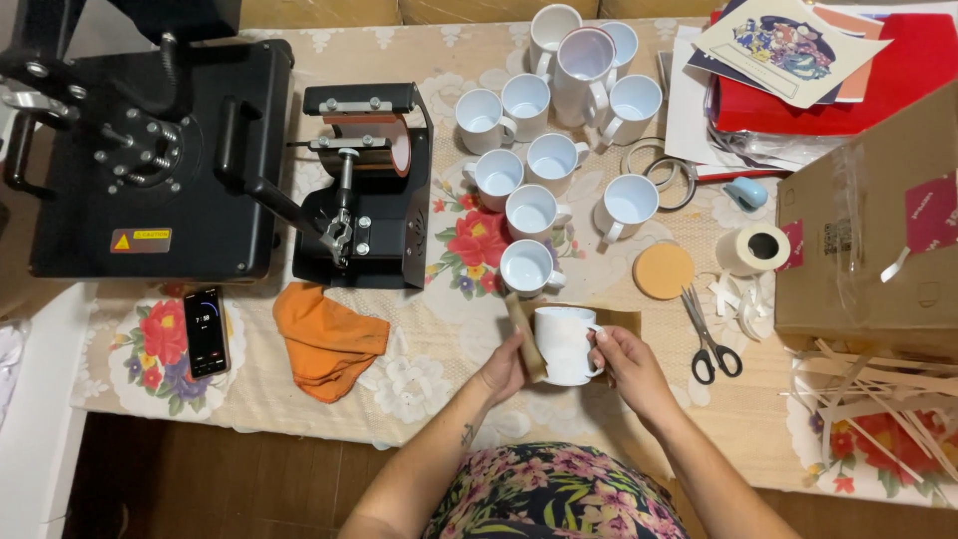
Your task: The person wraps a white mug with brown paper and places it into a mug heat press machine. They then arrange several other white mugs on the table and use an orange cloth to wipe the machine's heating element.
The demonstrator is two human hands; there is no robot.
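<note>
The mug [565, 344], white, glossy and cylindrical, is held over the near edge of the table [439, 339], which is covered in a floral cloth. The left hand [504, 369] presses a strip of brown paper [526, 334] against the mug's left side, fingers curled narrowly; the fingertips are hidden behind the mug. The right hand [629, 364] grips the mug's right side at the handle, fingers closed around it. Just behind the mug stands a cluster of empty white mugs [529, 160]. Right of the mug lie scissors [711, 344], a round cork coaster [663, 270] and a tape roll [754, 248]. Left of it lies a crumpled orange cloth [324, 339], with a black mug press [369, 185] behind that. A cardboard box [878, 240], far right, is cut off by the frame.
</note>
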